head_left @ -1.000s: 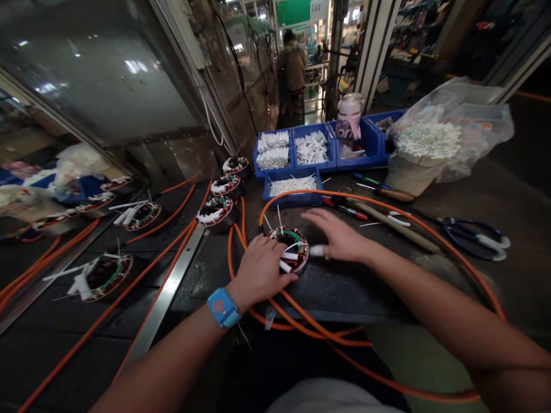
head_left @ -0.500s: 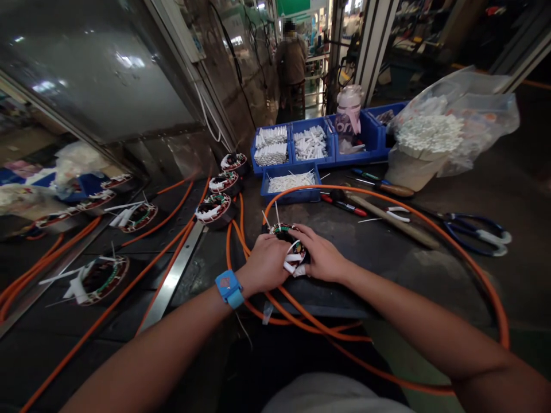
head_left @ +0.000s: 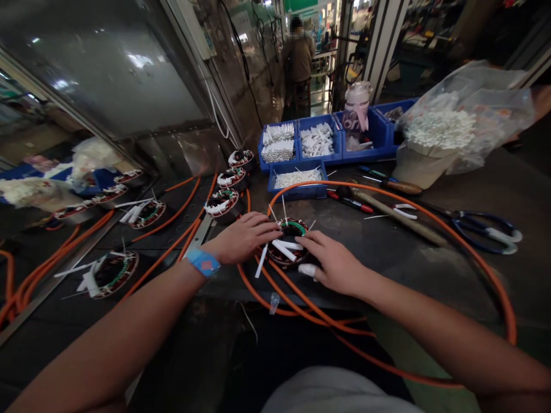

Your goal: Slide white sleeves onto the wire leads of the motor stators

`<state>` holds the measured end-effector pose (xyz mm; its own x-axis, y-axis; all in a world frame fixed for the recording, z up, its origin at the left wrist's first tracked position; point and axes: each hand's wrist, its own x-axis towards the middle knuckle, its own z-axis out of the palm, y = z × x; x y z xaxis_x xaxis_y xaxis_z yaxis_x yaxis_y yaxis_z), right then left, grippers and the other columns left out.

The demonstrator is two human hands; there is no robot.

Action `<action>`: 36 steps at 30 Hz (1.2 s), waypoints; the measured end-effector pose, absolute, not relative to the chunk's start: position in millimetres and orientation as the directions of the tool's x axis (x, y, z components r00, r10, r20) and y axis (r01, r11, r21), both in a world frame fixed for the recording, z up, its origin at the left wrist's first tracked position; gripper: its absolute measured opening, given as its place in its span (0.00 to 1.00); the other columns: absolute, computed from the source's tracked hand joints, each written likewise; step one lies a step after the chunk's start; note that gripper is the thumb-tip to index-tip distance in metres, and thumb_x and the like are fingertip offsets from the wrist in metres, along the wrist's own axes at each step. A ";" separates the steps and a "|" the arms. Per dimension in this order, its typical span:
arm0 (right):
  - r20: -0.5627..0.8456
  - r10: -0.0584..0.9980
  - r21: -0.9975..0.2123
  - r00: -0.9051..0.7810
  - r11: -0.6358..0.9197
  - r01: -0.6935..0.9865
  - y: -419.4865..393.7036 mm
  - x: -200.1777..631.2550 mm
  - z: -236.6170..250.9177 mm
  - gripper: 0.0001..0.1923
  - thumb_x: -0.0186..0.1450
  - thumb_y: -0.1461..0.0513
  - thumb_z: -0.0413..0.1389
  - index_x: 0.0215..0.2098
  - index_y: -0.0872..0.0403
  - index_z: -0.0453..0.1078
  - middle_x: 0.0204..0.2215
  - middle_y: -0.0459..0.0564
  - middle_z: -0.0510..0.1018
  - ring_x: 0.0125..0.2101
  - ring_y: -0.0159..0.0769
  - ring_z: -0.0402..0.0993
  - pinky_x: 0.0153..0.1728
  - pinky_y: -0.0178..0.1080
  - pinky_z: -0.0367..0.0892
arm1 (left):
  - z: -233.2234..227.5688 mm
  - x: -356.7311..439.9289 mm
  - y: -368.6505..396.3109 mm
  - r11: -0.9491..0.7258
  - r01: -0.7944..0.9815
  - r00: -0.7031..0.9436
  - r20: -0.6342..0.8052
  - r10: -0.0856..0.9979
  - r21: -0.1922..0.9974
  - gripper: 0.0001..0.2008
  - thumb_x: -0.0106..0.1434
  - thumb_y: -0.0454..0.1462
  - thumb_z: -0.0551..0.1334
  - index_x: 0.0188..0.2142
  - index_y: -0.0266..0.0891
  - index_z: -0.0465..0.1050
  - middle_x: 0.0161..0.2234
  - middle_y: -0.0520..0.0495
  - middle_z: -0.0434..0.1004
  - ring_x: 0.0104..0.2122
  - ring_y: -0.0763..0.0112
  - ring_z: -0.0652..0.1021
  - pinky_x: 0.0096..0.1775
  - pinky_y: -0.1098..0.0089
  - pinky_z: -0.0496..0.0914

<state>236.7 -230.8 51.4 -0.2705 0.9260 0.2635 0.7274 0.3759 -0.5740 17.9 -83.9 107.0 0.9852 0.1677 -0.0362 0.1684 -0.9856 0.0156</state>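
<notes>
A round motor stator with a green ring board and copper windings sits on the bench in front of me. White sleeves lie across its opening, and one hangs off its left side. Thin white leads stick up from its far rim. My left hand reaches over the left rim, fingers stretched out and fingertips at the stator's edge. On the right, my right hand is open, its fingertips by the right rim at a sleeve's end. Its thumb, wrapped in white, stands apart.
Several more stators stand to the left. Orange cables loop around the bench. Blue bins of white sleeves are at the back, beside a plastic bag. Scissors and a wooden-handled tool lie right. A person is beyond.
My hands have moved apart from over the stator: the left to its left rim, the right to its right. More of the ring and the sleeves shows. The view has shifted slightly.
</notes>
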 end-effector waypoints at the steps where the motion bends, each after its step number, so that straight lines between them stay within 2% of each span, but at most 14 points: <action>1: 0.239 0.928 -0.530 -0.286 0.371 0.762 -228.4 233.5 53.5 0.25 0.61 0.63 0.52 0.57 0.56 0.61 0.50 0.59 0.66 0.48 0.45 0.65 0.48 0.46 0.65 | 105.2 22.2 -82.8 -0.993 0.119 0.992 -0.051 0.117 0.023 0.20 0.59 0.32 0.56 0.51 0.44 0.67 0.51 0.46 0.70 0.54 0.60 0.64 0.57 0.56 0.54; 3: 0.191 0.925 -0.473 -0.330 0.381 0.795 -220.1 235.0 57.0 0.20 0.62 0.63 0.50 0.53 0.58 0.66 0.46 0.59 0.68 0.45 0.44 0.66 0.45 0.46 0.65 | 100.7 31.5 -86.2 -0.997 0.066 0.997 -0.049 0.064 0.042 0.13 0.58 0.35 0.59 0.44 0.42 0.72 0.43 0.46 0.74 0.53 0.60 0.66 0.57 0.57 0.53; 5: 0.155 0.902 -0.477 -0.404 0.426 0.769 -210.0 247.2 61.6 0.15 0.63 0.64 0.50 0.47 0.56 0.71 0.43 0.57 0.70 0.42 0.42 0.68 0.44 0.43 0.65 | 93.5 38.9 -97.9 -0.994 0.088 0.996 -0.005 0.088 0.070 0.08 0.58 0.37 0.60 0.38 0.41 0.73 0.37 0.46 0.75 0.51 0.60 0.67 0.58 0.56 0.52; 8: 0.105 0.842 -0.540 -0.530 0.496 0.680 -196.3 272.1 72.3 0.14 0.61 0.67 0.52 0.43 0.54 0.73 0.42 0.53 0.71 0.41 0.38 0.69 0.43 0.38 0.64 | 76.7 44.6 -125.0 -0.948 0.256 0.950 0.135 0.283 0.187 0.07 0.55 0.38 0.62 0.34 0.39 0.72 0.36 0.45 0.74 0.47 0.61 0.69 0.56 0.56 0.56; 11: 0.033 0.795 -0.533 -0.606 0.527 0.662 -186.7 283.1 84.6 0.15 0.57 0.72 0.51 0.38 0.53 0.74 0.38 0.50 0.73 0.39 0.35 0.69 0.41 0.36 0.63 | 59.7 46.0 -146.9 -0.852 0.387 0.839 0.247 0.484 0.353 0.09 0.52 0.35 0.64 0.34 0.39 0.69 0.36 0.45 0.72 0.44 0.62 0.69 0.52 0.59 0.62; 14: -0.041 0.776 -0.478 -0.630 0.538 0.694 -178.0 276.9 92.8 0.14 0.54 0.73 0.51 0.32 0.54 0.74 0.33 0.48 0.73 0.37 0.35 0.69 0.39 0.35 0.62 | 51.8 46.1 -153.8 -0.810 0.393 0.798 0.275 0.536 0.436 0.09 0.52 0.35 0.65 0.33 0.39 0.68 0.36 0.46 0.71 0.44 0.62 0.69 0.49 0.60 0.64; 20: -0.164 0.685 -0.433 -0.710 0.596 0.676 -160.1 268.0 98.6 0.11 0.54 0.73 0.51 0.29 0.55 0.73 0.30 0.48 0.72 0.35 0.34 0.68 0.36 0.34 0.60 | 48.5 46.6 -162.5 -0.795 0.443 0.754 0.307 0.580 0.414 0.09 0.52 0.36 0.65 0.32 0.38 0.67 0.35 0.46 0.71 0.42 0.61 0.69 0.47 0.59 0.65; 23: -0.187 0.657 -0.434 -0.730 0.612 0.661 -160.1 272.9 101.9 0.09 0.54 0.70 0.54 0.31 0.56 0.73 0.34 0.50 0.72 0.36 0.36 0.68 0.37 0.34 0.60 | 44.0 47.4 -171.4 -0.784 0.478 0.711 0.349 0.610 0.396 0.11 0.51 0.35 0.65 0.34 0.38 0.67 0.36 0.45 0.71 0.43 0.60 0.69 0.47 0.58 0.65; 26: -0.175 0.695 -0.429 -0.697 0.583 0.690 -168.0 274.5 102.6 0.09 0.54 0.67 0.57 0.35 0.56 0.72 0.38 0.51 0.71 0.37 0.37 0.67 0.37 0.35 0.60 | 40.9 48.6 -174.9 -0.779 0.472 0.680 0.392 0.619 0.413 0.12 0.50 0.34 0.66 0.35 0.38 0.67 0.37 0.45 0.71 0.44 0.60 0.69 0.49 0.58 0.65; 31: -0.144 0.777 -0.326 -0.612 0.547 0.771 -174.8 261.2 96.7 0.05 0.58 0.67 0.52 0.30 0.56 0.69 0.33 0.51 0.70 0.36 0.37 0.67 0.37 0.36 0.60 | 42.4 50.1 -172.9 -0.764 0.496 0.677 0.367 0.638 0.413 0.12 0.50 0.36 0.67 0.32 0.38 0.66 0.37 0.45 0.71 0.43 0.59 0.70 0.48 0.57 0.66; 36: -0.139 0.810 -0.274 -0.569 0.521 0.808 -177.5 257.1 98.2 0.03 0.57 0.67 0.54 0.29 0.56 0.70 0.33 0.51 0.71 0.34 0.37 0.69 0.35 0.36 0.61 | 45.4 49.8 -174.3 -0.772 0.504 0.687 0.362 0.630 0.387 0.13 0.49 0.38 0.68 0.33 0.38 0.67 0.37 0.44 0.71 0.44 0.59 0.69 0.49 0.57 0.65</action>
